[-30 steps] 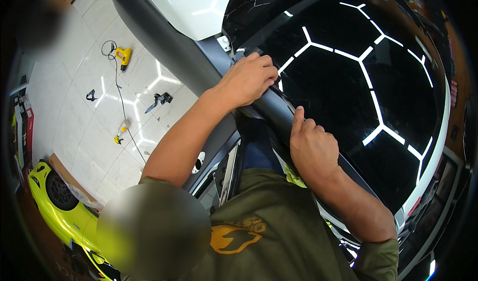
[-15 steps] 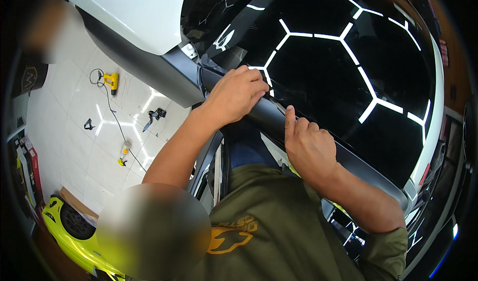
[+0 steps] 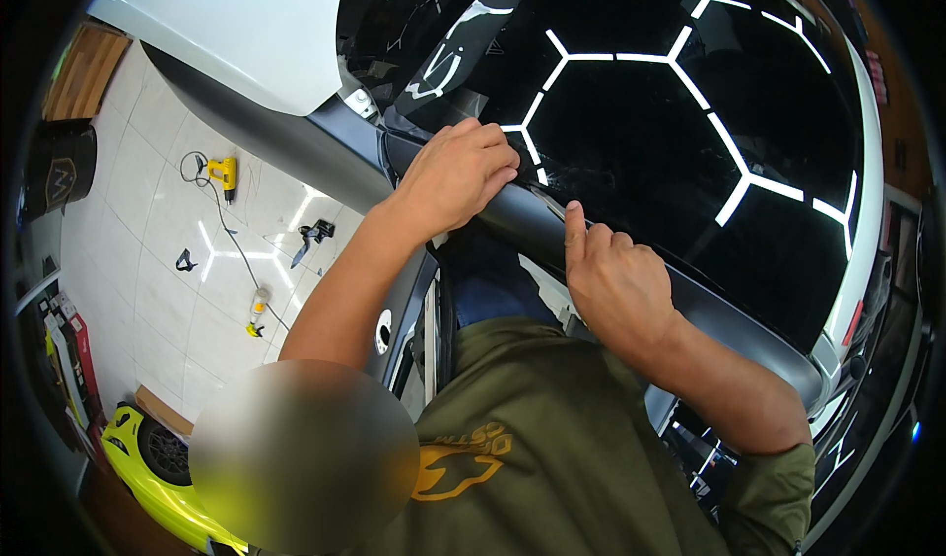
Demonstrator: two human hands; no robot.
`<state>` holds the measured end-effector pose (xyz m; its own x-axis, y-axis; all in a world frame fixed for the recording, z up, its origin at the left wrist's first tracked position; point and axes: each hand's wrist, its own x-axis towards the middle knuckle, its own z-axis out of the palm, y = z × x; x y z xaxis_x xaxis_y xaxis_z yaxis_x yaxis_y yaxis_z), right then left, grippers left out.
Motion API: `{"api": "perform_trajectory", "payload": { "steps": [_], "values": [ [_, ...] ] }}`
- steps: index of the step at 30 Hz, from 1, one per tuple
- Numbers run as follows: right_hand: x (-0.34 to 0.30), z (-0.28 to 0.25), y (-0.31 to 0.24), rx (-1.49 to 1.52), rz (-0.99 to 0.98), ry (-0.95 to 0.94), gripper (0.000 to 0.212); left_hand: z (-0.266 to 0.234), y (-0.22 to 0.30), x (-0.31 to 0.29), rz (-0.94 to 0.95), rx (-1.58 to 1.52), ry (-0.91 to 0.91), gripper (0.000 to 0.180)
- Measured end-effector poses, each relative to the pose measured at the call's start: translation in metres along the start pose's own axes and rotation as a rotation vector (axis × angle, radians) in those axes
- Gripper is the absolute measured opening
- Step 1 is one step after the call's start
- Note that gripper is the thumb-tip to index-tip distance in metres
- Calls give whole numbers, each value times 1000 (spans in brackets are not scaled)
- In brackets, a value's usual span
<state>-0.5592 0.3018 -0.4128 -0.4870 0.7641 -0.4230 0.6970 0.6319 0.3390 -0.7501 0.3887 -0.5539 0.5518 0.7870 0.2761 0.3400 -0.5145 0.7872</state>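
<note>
My left hand (image 3: 458,176) is bent over the dark grey roof-side strip (image 3: 522,219) of a car, its fingers drawn together at the edge of the glossy black roof (image 3: 611,132). What lies under those fingertips is hidden. Farther right along the same strip, my right hand (image 3: 621,278) has its index finger stretched along the edge and its other fingers curled in. A thin light line runs along the strip between the two hands; I cannot tell whether it is a tool or an edge. Loose dark film (image 3: 404,127) shows just beyond my left hand.
The car's white hood (image 3: 227,34) extends to the upper left. On the tiled floor lie a yellow heat gun (image 3: 224,176) with its cord, a black-and-yellow bottle-like tool (image 3: 258,310) and dark scraps (image 3: 313,239). A lime-green car (image 3: 163,497) stands at the lower left.
The view has shifted slightly, and a blurred shape at the upper left is gone from it. Both hands stay at nearly the same places on the strip; the left fingers have shifted slightly.
</note>
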Motion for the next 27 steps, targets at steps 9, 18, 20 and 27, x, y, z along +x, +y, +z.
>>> {"api": "perform_trajectory", "payload": {
  "steps": [9, 18, 20, 27],
  "values": [
    [6, -2, -1, -30, -10, 3, 48, 7, 5, 11, 79, 21, -84, 9],
    [-14, -9, 11, -62, -28, -61, 49, 13, 4, 5, 99, 23, -5, 9],
    [-14, -6, 9, -60, -26, -39, 49, 13, 4, 5, 86, 31, -27, 10],
    [-32, -9, 21, -39, -18, -55, 53, 14, 3, 6, 103, 10, -14, 9]
  ]
}}
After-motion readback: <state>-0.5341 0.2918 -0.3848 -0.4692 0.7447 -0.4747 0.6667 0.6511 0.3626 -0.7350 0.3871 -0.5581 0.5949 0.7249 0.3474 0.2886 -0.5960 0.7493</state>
